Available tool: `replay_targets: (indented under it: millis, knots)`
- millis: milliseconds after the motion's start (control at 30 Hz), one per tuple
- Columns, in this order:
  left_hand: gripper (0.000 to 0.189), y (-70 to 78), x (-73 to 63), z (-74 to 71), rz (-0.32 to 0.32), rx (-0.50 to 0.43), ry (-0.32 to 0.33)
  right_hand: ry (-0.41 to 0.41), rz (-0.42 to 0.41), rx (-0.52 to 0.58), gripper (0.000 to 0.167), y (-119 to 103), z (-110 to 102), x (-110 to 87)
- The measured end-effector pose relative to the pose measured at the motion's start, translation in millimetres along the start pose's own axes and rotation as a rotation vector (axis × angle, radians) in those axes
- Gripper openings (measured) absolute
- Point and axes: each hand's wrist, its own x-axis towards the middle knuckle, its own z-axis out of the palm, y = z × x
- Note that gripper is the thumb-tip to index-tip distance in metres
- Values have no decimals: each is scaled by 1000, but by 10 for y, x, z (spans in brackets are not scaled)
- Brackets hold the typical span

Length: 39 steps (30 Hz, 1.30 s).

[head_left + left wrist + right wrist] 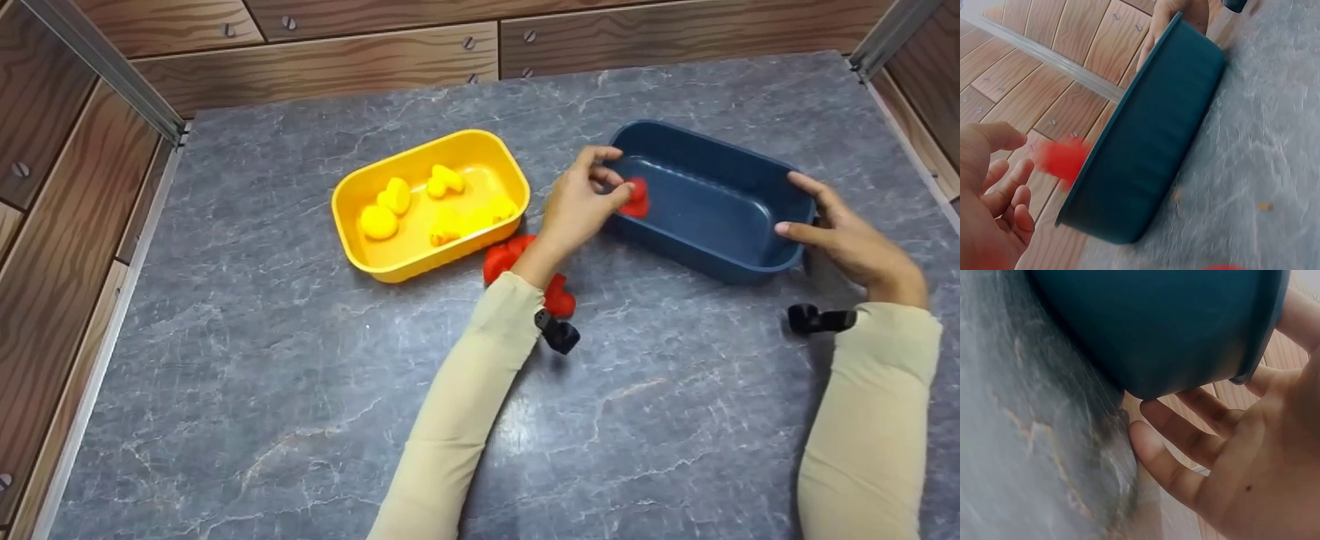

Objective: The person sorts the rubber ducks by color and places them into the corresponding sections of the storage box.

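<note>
Nearest the camera, my pale yellow-green fabric sleeves (pixel 450 420) reach in over the grey marbled tabletop (pixel 262 375). My left hand (pixel 581 199) stands at the left end of the navy-blue, rounded-rectangular plastic bin (pixel 712 210); its thumb and fingers are parted and loosely bent, pinching nothing in the left wrist view. Just beyond the fingertips, beside the bin's rim, is the small bright-red piece (pixel 637 201). My right hand (pixel 862 240) grips the bin's other end, thumb and forefinger over the rim, the remaining fingers spread against the outside. I judge the step in hand to be this piece's release into the bin; the next move would call for my left hand at the red pieces (pixel 560 298) partly hidden below my wrist, near the yellow plastic bin (pixel 420 267) of yellow pieces (pixel 379 223). The released piece appears solid red, its outline blurred and its exact shape uncertain.
</note>
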Motion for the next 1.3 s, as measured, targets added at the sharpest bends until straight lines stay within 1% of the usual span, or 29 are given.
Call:
replay_targets:
  millis: [133, 200, 333, 433, 533, 700, 800, 867, 933, 1000, 1167, 1300]
  knots:
    - [39, -58, -55, -125, 44, -63, -27, 1, 4, -13, 81, -8, 6, 6]
    - [39, -71, -94, -196, 56, -97, -60, 5, 10, -23, 80, -12, 5, 2]
    - [43, -65, -189, -334, 63, -145, -158, 6, 12, -31, 81, -9, -6, -10]
    - [47, -59, -256, -422, 76, -129, -234, 1, 6, -43, 81, 1, -11, -8]
    - [50, -63, -319, -498, 81, -68, -300, -4, 0, -46, 81, 11, -13, -5]
    - [56, -85, -435, -605, 55, 49, -407, 3, 4, -65, 80, 12, -7, -6]
    - [58, -105, -512, -654, 82, 127, -457, 1, 8, -82, 79, 0, 6, -6]
    - [60, -120, -564, -677, 105, 208, -478, 0, 10, -54, 79, -5, 16, -3]
    - [62, -133, -612, -698, 123, 294, -491, 1, 13, -56, 79, -4, 19, -1]
    - [63, -149, -651, -713, 118, 379, -505, 2, 10, -42, 79, -3, 21, 3]
    - [62, -173, -728, -739, 123, 501, -518, 2, -1, -41, 78, -3, 15, 10]
    - [60, -184, -780, -739, 132, 569, -521, 6, -5, -37, 76, 8, 20, 11]
